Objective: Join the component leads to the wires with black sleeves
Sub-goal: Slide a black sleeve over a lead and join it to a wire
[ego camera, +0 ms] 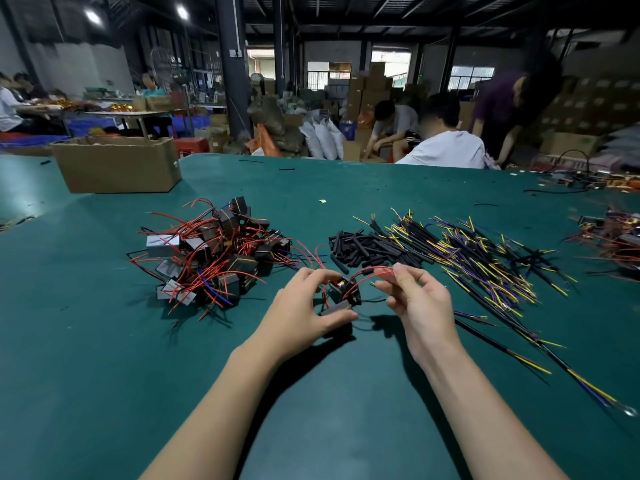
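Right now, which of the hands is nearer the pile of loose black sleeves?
Right. The right hand sits just below the black sleeves, pinching a red lead; the left hand holds the component further left.

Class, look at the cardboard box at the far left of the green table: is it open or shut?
Open. The cardboard box has its top flaps up and apart, showing a dark inside; its contents cannot be seen.
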A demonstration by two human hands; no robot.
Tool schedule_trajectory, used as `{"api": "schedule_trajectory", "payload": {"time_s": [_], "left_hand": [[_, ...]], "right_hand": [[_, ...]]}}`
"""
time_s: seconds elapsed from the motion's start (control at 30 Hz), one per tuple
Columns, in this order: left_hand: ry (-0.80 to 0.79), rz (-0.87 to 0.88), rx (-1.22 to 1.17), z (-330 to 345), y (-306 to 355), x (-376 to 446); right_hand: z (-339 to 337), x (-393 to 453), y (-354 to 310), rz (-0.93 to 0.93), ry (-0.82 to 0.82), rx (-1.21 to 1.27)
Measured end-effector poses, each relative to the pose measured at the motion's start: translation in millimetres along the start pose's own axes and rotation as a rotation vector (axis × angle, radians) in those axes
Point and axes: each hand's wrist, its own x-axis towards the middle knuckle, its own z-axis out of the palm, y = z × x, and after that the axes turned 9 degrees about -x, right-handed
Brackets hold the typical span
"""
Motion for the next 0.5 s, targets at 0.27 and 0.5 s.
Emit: {"api": "schedule_trajectory", "payload": {"time_s": [0.27, 0.5], "left_hand": [[0.248, 0.055, 0.225, -11, 0, 3], [0.352, 0.176, 0.038, -18, 12, 2]], "right_hand": [[3, -3, 7, -0.18, -0.006, -0.494], [5, -6, 4, -0.264, -0.093, -0.669]]}}
